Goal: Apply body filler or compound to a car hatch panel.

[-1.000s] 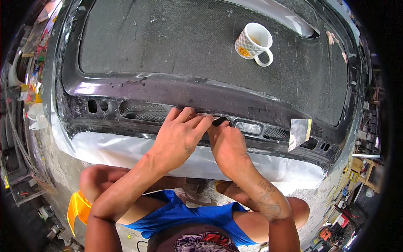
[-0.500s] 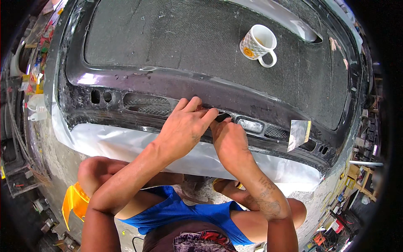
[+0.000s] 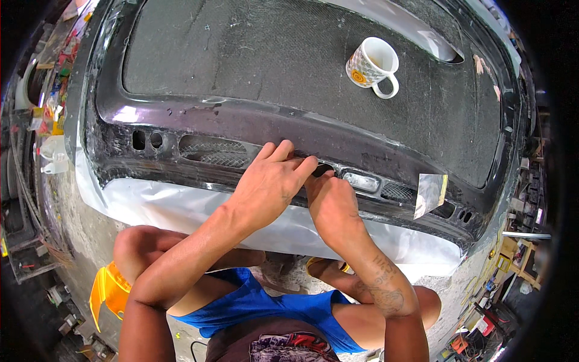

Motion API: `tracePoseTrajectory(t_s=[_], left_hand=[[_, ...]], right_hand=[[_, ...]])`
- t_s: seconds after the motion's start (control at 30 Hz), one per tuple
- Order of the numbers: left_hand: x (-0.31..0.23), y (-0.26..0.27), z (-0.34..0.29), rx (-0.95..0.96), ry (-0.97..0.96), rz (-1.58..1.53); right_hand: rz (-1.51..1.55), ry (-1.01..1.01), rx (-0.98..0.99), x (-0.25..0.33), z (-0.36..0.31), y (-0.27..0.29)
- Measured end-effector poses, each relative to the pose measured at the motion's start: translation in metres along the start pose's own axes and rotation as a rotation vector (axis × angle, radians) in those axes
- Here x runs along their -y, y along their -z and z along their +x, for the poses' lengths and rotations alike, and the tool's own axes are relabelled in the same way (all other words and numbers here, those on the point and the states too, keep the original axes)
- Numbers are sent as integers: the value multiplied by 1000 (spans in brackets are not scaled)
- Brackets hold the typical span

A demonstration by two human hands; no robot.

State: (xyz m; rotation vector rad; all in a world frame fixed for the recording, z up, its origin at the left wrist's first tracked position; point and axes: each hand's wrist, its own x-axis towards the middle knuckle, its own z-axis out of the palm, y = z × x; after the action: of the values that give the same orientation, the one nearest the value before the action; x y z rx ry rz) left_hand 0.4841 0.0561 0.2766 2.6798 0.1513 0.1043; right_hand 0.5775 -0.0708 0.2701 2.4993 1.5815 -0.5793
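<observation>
A large black panel (image 3: pixel 181 111), which looks like the underside of a car hood, lies in front of me. Both hands are at its near frame strip, close together. My left hand (image 3: pixel 274 175) bends over the strip, fingertips on the panel and thumb reaching toward the right hand. My right hand (image 3: pixel 330 196) is closed, knuckles up, just below a dark opening in the strip. Anything pinched between the fingers is hidden. Right of the hands is an oblong recess (image 3: pixel 362 181) with a pale, shiny inside. A small piece of clear film (image 3: pixel 430 196) sticks up farther right.
A white patterned mug (image 3: pixel 372 63) stands on the panel's textured middle. White sheeting (image 3: pixel 157 202) hangs below the near edge. A plastic jug (image 3: pixel 54 154) stands at the left, and an orange object (image 3: pixel 110 292) lies beside my left leg. Assorted tools and wood (image 3: pixel 518 262) line the right.
Both hands stay at the same spot on the strip. They sit very slightly farther right in the picture, and the whole view has shifted a little.
</observation>
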Motion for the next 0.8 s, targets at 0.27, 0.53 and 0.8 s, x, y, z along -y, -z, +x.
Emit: tracePoseTrajectory(t_s=[0.27,0.53,0.8], left_hand=[[-1,0,1,2,-10,7],[1,-3,-2,-94,-65,24],[-1,-3,-1,-128,-75,23]], right_hand=[[14,-4,13,-1,0,-1],[-22,32,-25,-2,-1,-6],[119,79,-139,-7,-3,-11]])
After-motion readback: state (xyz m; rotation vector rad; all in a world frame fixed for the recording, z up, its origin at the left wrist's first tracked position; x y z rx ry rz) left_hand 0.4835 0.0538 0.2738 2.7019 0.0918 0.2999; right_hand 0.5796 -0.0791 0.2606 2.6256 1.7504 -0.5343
